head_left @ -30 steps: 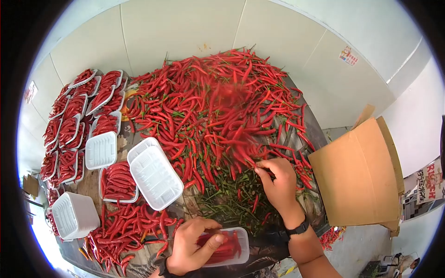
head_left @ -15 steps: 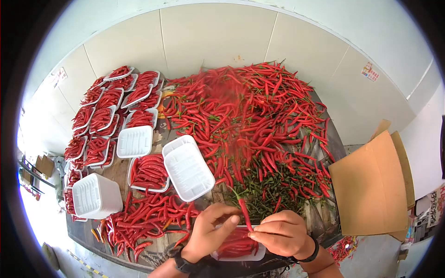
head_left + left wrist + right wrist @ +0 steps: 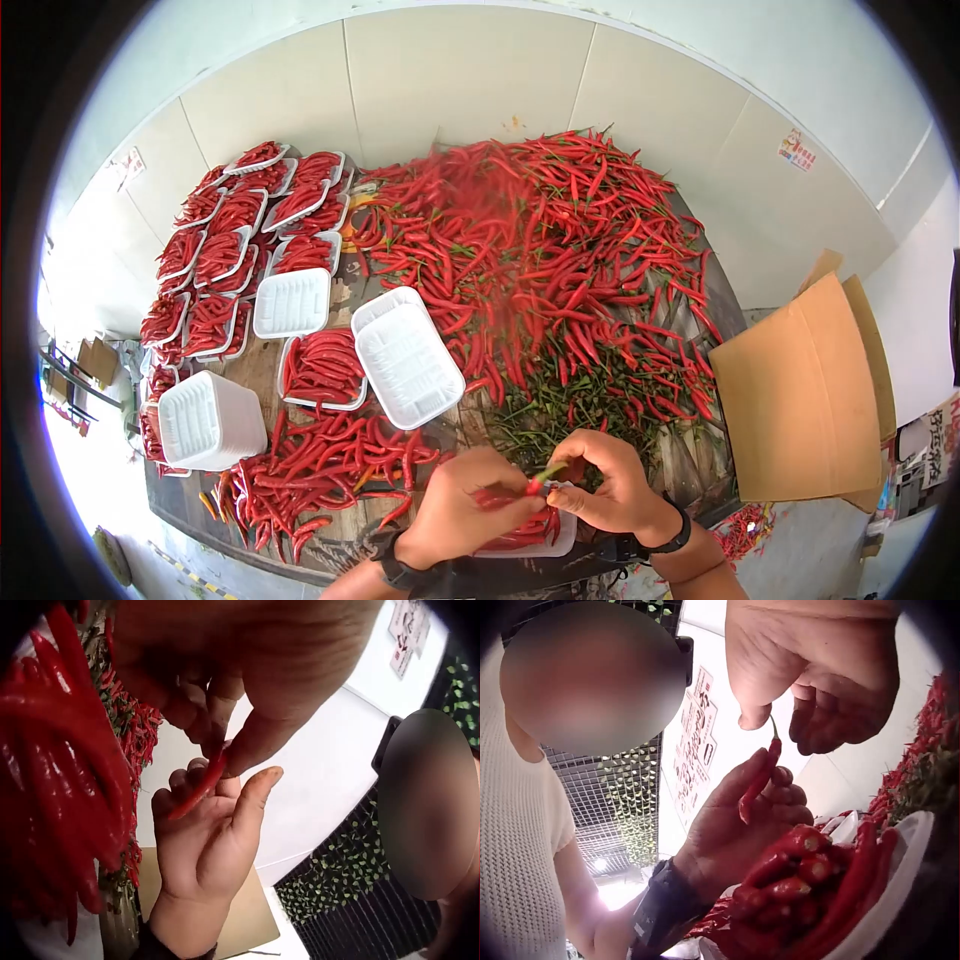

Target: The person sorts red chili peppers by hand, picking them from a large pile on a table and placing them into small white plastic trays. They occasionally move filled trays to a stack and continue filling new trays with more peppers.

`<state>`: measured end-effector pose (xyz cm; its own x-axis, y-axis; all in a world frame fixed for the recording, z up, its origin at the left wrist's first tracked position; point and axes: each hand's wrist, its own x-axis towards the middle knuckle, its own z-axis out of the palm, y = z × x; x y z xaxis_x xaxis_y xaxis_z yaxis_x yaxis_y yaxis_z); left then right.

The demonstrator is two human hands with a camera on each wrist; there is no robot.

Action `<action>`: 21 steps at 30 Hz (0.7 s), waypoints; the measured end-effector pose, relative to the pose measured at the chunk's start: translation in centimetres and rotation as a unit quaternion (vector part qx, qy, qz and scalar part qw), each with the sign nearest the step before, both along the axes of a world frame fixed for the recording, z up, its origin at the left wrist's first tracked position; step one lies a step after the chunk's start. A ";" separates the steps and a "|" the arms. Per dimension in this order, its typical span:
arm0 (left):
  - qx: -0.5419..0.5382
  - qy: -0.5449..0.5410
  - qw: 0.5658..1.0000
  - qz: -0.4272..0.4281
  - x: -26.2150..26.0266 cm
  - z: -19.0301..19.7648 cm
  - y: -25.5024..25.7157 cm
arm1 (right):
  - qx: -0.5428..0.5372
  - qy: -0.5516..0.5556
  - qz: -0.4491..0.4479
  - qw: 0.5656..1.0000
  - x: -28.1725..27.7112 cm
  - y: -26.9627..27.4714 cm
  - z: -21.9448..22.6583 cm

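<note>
My left hand (image 3: 465, 510) pinches a red chili (image 3: 536, 487) with a green stem over a white tray (image 3: 568, 538) of red chilies at the front of the table. In the left wrist view, thumb and fingertips of the left hand (image 3: 255, 667) grip the chili (image 3: 201, 791). Close beside the stem is my right hand (image 3: 610, 485), fingers loosely bent. The right wrist view shows the stem between the parted thumb and fingers of the right hand (image 3: 817, 675), above the chili (image 3: 761, 780).
Filled trays (image 3: 215, 255) stand in stacks at the left, with a pile of empty trays (image 3: 210, 420) nearer. Two empty trays (image 3: 410, 368) lie mid-table. Chilies with stems (image 3: 560, 240) cover the back, loose stems (image 3: 530, 415) lie before them, and a cardboard box (image 3: 800, 395) stands right.
The right hand came from the heap with a chili to the tray. The chili is now in the left hand's grip, and the right thumb and fingers have parted. The view has shifted.
</note>
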<state>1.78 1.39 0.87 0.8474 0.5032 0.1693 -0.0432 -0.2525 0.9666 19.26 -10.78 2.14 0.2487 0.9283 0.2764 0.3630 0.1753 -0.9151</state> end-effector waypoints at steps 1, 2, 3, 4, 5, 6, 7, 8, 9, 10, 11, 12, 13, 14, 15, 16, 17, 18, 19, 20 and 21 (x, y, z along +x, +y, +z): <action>0.044 -0.009 0.999 -0.008 0.2 -0.1 -0.1 | -0.011 -0.025 0.008 1.000 0.1 -0.1 -0.2; 0.043 -0.010 0.999 -0.009 0.2 -0.1 -0.1 | -0.022 -0.051 0.015 0.998 0.2 -0.1 -0.3; 0.054 0.001 0.998 -0.021 0.2 0.0 -0.2 | -0.023 -0.053 0.013 0.998 0.2 0.0 -0.2; 0.064 0.011 0.997 -0.033 0.2 0.0 -0.2 | -0.005 -0.085 0.018 0.996 0.2 0.0 0.0; 0.070 0.001 0.997 -0.033 0.3 0.0 -0.3 | 0.010 -0.117 0.021 0.993 0.3 0.0 0.1; 0.064 -0.002 0.997 -0.038 0.4 -0.1 -0.2 | 0.004 -0.119 0.017 0.993 0.3 0.0 0.2; 0.086 -0.009 0.995 -0.042 0.4 -0.3 -0.2 | 0.001 -0.135 0.031 0.990 0.5 0.0 0.2; 0.108 -0.016 0.993 -0.045 0.4 -0.5 0.0 | -0.002 -0.151 0.047 0.987 0.6 0.1 0.3; 0.108 -0.018 0.993 -0.054 0.5 -0.4 0.1 | 0.001 -0.148 0.047 0.988 0.4 0.2 0.6; 0.103 -0.022 0.993 -0.059 0.5 -0.4 0.0 | -0.005 -0.150 0.042 0.988 0.5 0.2 0.7; 0.087 -0.025 0.994 -0.062 0.6 -0.3 0.1 | -0.016 -0.122 0.064 0.990 0.7 0.2 0.8; 0.071 -0.027 0.995 -0.066 0.6 -0.2 0.1 | -0.027 -0.091 0.084 0.992 1.0 0.0 0.8; 0.060 -0.024 0.995 -0.080 0.5 0.0 0.2 | -0.038 -0.073 0.106 0.991 1.3 -0.1 0.5; 0.059 -0.024 0.995 -0.083 0.5 0.0 0.3 | -0.039 -0.073 0.104 0.991 1.5 -0.2 0.3; 0.032 -0.021 0.995 -0.097 0.4 0.0 0.3 | -0.060 -0.011 0.128 0.990 1.6 -0.2 0.2; 0.006 -0.017 0.994 -0.111 0.3 0.0 0.4 | -0.079 0.051 0.153 0.984 1.6 -0.2 0.0; 0.006 -0.016 0.993 -0.113 0.2 0.0 0.5 | -0.079 0.053 0.150 0.984 1.6 -0.2 0.0; -0.006 -0.016 0.992 -0.124 0.1 0.1 0.5 | -0.106 0.129 0.174 0.970 1.7 -0.3 -0.1; -0.019 -0.017 0.991 -0.134 0.1 0.1 0.5 | -0.132 0.205 0.198 0.950 1.6 -0.3 -0.1; -0.019 -0.017 0.990 -0.137 0.2 0.0 0.5 | -0.132 0.205 0.196 0.950 1.6 -0.4 -0.1; -0.026 -0.028 0.990 -0.134 0.2 -0.1 0.4 | -0.148 0.270 0.211 0.928 1.5 -0.4 -0.1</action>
